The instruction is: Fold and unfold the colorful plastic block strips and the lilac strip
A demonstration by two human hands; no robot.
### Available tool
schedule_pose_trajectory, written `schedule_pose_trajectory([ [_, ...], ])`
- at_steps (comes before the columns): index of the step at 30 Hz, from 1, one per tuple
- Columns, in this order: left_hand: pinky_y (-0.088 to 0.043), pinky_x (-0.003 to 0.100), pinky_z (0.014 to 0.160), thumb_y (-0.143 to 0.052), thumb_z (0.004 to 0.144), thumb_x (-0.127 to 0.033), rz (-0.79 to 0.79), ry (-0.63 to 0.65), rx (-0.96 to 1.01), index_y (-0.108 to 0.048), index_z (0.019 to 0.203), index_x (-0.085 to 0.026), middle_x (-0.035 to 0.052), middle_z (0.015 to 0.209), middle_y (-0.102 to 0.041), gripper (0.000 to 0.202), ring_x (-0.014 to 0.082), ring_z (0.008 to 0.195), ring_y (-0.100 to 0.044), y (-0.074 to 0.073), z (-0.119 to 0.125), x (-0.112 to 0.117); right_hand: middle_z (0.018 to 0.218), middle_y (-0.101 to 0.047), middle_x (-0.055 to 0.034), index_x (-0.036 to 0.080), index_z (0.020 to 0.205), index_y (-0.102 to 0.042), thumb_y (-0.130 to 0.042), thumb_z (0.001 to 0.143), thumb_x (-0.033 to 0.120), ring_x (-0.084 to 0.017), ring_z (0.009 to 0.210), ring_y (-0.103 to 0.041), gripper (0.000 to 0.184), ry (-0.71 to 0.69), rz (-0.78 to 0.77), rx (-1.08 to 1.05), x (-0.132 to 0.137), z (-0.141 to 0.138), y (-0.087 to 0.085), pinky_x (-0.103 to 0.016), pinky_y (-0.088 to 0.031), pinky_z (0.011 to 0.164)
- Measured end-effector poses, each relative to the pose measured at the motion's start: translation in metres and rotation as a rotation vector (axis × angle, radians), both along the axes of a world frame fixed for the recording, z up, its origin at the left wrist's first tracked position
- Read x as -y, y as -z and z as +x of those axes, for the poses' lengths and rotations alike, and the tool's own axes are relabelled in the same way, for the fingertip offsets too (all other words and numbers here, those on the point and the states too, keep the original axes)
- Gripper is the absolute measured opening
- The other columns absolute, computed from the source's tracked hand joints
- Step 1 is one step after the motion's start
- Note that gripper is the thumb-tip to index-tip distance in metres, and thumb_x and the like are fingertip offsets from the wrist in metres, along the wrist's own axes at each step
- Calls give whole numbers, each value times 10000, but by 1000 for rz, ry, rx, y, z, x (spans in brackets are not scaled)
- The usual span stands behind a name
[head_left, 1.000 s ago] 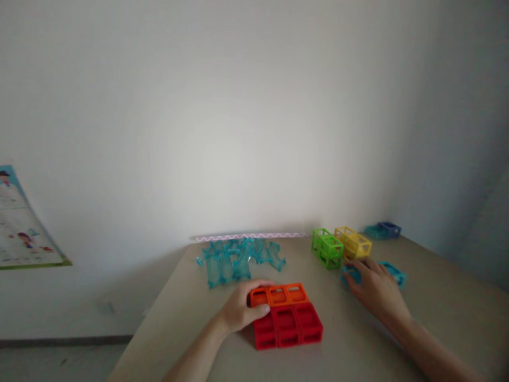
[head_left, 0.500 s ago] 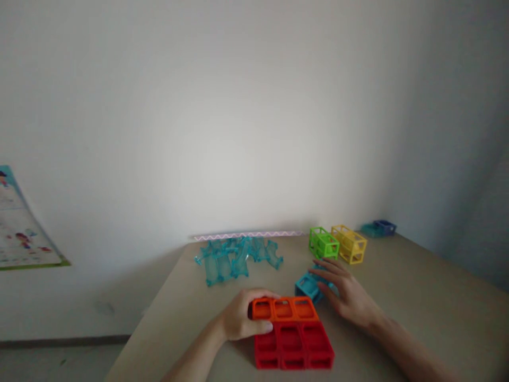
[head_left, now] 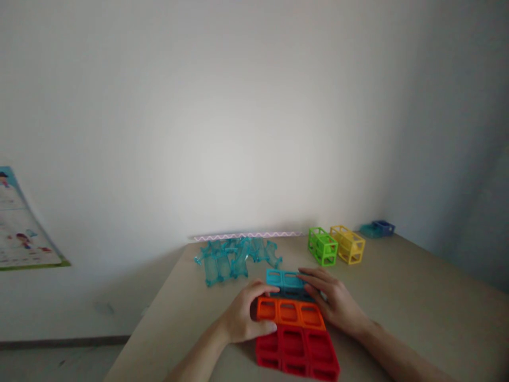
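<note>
Near the front of the table lies a red open-framed toy block row [head_left: 296,347], with a matching orange block row [head_left: 289,312] against its far side. My left hand [head_left: 248,315] grips their left end, its thumb on the seam between red and orange and its fingers reaching over the far edge. Just beyond the orange row is a light blue block row [head_left: 284,278], turned side-on. My right hand [head_left: 334,300] holds the right end of this blue row, fingers on its top. Whether the blue and orange rows touch is unclear.
Clear teal track pieces [head_left: 226,262] lie at the back left of the table [head_left: 401,297]. A green block frame [head_left: 322,246] and a yellow one [head_left: 348,245] stand at the back right, with a dark blue piece [head_left: 384,228] in the far corner. A pink wavy strip [head_left: 246,235] runs along the wall.
My right hand has moved left with the blue block row and turned it side-on behind the orange row. The red and orange rows have tilted slightly in my left hand's grip.
</note>
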State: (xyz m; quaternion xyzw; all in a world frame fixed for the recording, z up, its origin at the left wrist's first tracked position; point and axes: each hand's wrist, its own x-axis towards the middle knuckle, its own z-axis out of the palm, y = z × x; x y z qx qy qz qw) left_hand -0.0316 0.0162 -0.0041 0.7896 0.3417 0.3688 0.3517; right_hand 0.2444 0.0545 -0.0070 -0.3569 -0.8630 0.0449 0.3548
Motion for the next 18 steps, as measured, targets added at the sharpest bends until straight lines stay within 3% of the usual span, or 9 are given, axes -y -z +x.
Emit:
schedule_pose_trajectory([
  [7,-414,395,980,-758,681,-412,73,-4,-58,-654,1193,-233,76,1074,-483,552,252,1037,-533,-2,-2,0,1213,-640,-145,200,1164,-660,-516,938,334,-261,1102,-629,301,-250,-136,-55,12,8,-14,-406,-517,940],
  [11,-281,463,1107,-767,689,-431,126,-140,-70,-591,1281,-258,118,1336,-380,641,312,1248,-419,1,-5,-3,1149,-637,-136,189,1152,-653,-521,930,293,-236,1060,-621,279,-320,-168,-66,16,3,-19,-386,-512,923],
  [13,-242,474,1130,-751,713,-440,114,-137,-83,-572,1303,-271,117,1443,-322,638,328,1318,-363,4,-7,-5,1120,-640,-124,196,1130,-657,-495,942,273,-224,1041,-618,260,-325,-171,-88,16,1,-16,-376,-512,912],
  [16,-262,459,1127,-731,743,-436,79,-82,-70,-592,1274,-268,113,1432,-385,575,320,1326,-383,9,-10,-8,1097,-629,-106,223,1076,-673,-494,943,282,-227,1029,-606,231,-181,-89,-122,6,4,-6,-384,-506,903],
  [18,-279,447,1120,-741,735,-430,73,-72,-50,-610,1245,-259,112,1412,-408,553,316,1312,-409,10,-10,-8,1105,-596,-117,224,1099,-652,-523,921,347,-263,1048,-576,252,116,75,-217,-8,11,3,-442,-481,924],
])
